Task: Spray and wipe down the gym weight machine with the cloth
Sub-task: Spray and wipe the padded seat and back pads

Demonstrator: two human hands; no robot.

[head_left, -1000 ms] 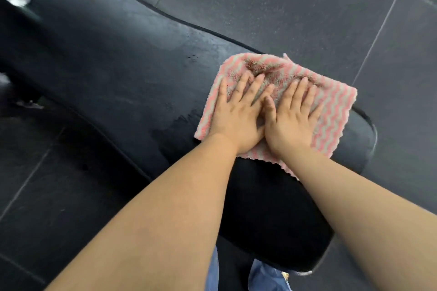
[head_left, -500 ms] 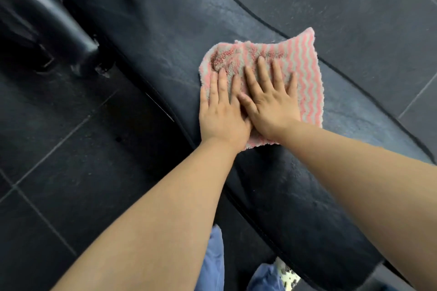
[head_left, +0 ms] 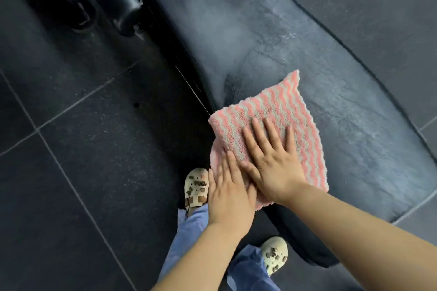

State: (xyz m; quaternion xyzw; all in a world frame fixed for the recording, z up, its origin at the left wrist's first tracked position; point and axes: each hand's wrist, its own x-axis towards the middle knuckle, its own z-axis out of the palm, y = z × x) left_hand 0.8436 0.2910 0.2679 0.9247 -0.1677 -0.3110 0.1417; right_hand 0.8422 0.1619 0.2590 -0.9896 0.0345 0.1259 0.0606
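A pink and grey striped cloth (head_left: 272, 113) lies flat on the black padded bench (head_left: 272, 30) of the weight machine, at the pad's near left edge. My right hand (head_left: 272, 160) presses flat on the cloth with straight, spread fingers. My left hand (head_left: 229, 189) lies flat beside it on the cloth's left corner, which hangs over the pad's edge; this hand is blurred. The pad's surface beyond the cloth shows damp, streaky patches. No spray bottle is in view.
Black frame tubes (head_left: 123, 2) of the machine stand at the upper left beside the pad. Dark rubber floor tiles (head_left: 71, 149) surround it. My feet in pale sandals (head_left: 196, 186) and blue trousers stand close to the pad's near edge.
Both hands have slid the cloth along the pad toward me and to its left edge. The view has swung, so the bottle seen at the top earlier is out of frame.
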